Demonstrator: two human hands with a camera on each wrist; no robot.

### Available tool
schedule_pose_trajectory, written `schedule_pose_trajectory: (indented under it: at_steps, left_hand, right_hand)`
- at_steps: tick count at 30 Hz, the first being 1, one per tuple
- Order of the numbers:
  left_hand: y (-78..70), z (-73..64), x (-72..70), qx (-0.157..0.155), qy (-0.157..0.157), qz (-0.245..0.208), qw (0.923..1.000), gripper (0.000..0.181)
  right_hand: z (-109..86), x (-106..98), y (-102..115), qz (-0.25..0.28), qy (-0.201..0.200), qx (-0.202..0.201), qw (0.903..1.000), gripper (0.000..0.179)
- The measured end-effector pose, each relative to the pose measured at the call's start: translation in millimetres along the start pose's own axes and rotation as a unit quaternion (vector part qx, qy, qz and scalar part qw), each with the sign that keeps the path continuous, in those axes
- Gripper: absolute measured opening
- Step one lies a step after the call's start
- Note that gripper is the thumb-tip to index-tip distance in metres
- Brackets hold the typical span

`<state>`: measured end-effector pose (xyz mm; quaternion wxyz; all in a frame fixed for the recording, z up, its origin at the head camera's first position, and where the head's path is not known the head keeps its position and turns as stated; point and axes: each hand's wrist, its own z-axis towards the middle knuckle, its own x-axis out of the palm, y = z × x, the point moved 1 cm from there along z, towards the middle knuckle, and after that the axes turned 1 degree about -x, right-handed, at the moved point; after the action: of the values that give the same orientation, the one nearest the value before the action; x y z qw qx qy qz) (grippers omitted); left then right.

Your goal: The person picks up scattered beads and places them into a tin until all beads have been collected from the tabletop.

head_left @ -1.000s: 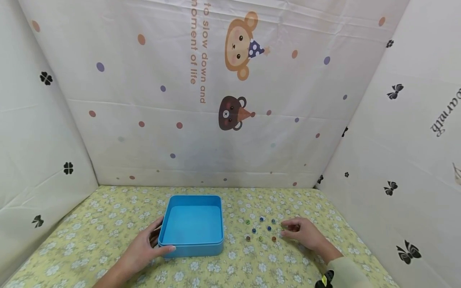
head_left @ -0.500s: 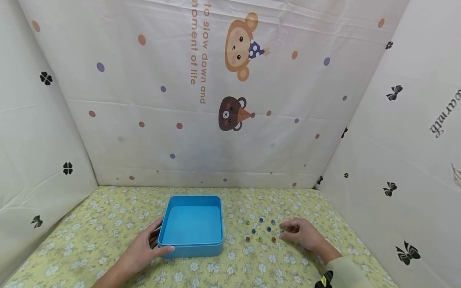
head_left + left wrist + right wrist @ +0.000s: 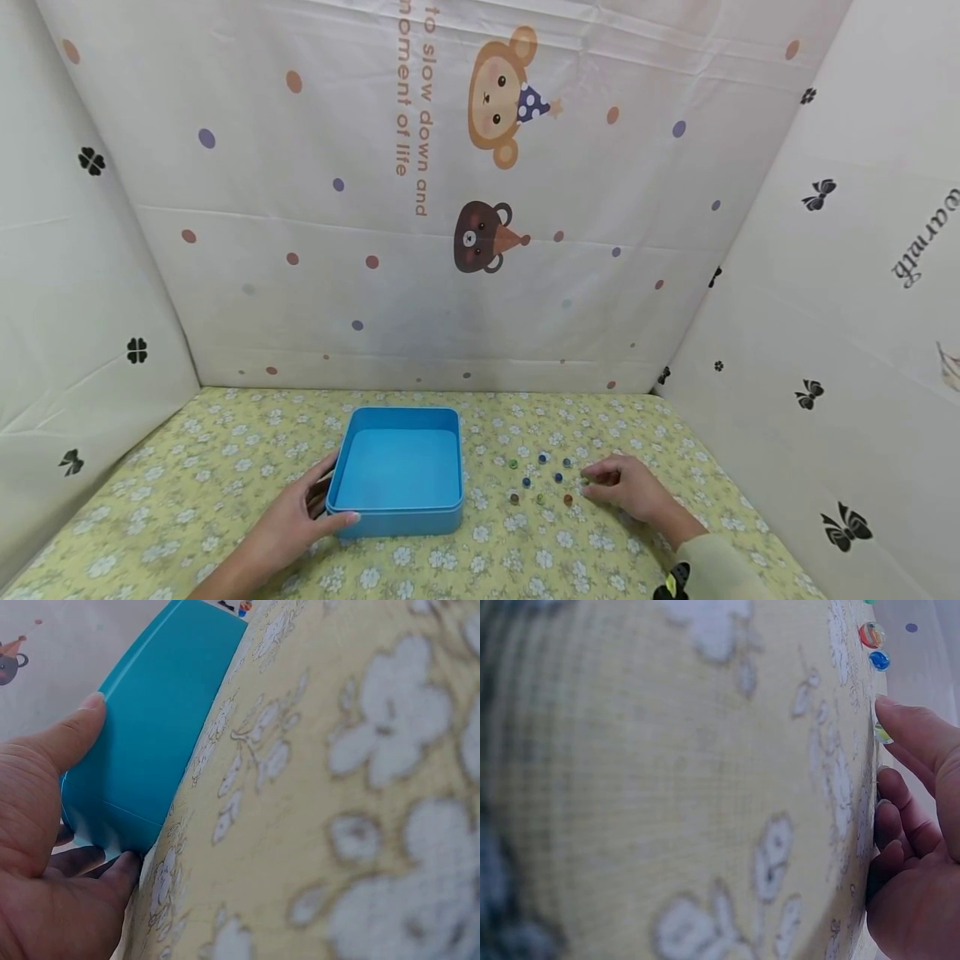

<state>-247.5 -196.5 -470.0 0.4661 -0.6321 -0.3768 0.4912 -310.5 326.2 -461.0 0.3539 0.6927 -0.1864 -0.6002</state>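
My left hand (image 3: 288, 517) grips the near left corner of a square blue open box (image 3: 405, 522), thumb on its front wall and fingers along its left side. In the left wrist view the thumb presses the blue wall (image 3: 161, 712) and the fingertips reach under its lower edge. Right of the box, my right hand (image 3: 630, 487) rests beside several glass marbles, thumb and forefinger parted. A clear marble with yellow-green inside (image 3: 883, 733) lies by the thumb and forefinger tips; no firm pinch on it shows. An orange marble (image 3: 567, 500) and a blue marble (image 3: 558, 477) lie just left of the fingertips.
A yellow flowered cloth (image 3: 247, 467) covers the table. White printed sheets stand as walls at the back (image 3: 405, 333), left (image 3: 82, 275) and right (image 3: 772, 333). More marbles, such as a green one (image 3: 513, 464) and a brownish one (image 3: 513, 499), lie nearer the box.
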Motion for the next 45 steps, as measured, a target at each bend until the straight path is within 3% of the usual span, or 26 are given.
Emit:
schedule_pose_trajectory:
  at_steps: [45]
  left_hand:
    - [3.0, 1.2, -0.7, 0.014, 0.006, -0.009, 0.9998, 0.098]
  right_hand:
    - [3.4, 3.9, 1.3, 0.002, -0.021, 0.019, 0.9996, 0.024]
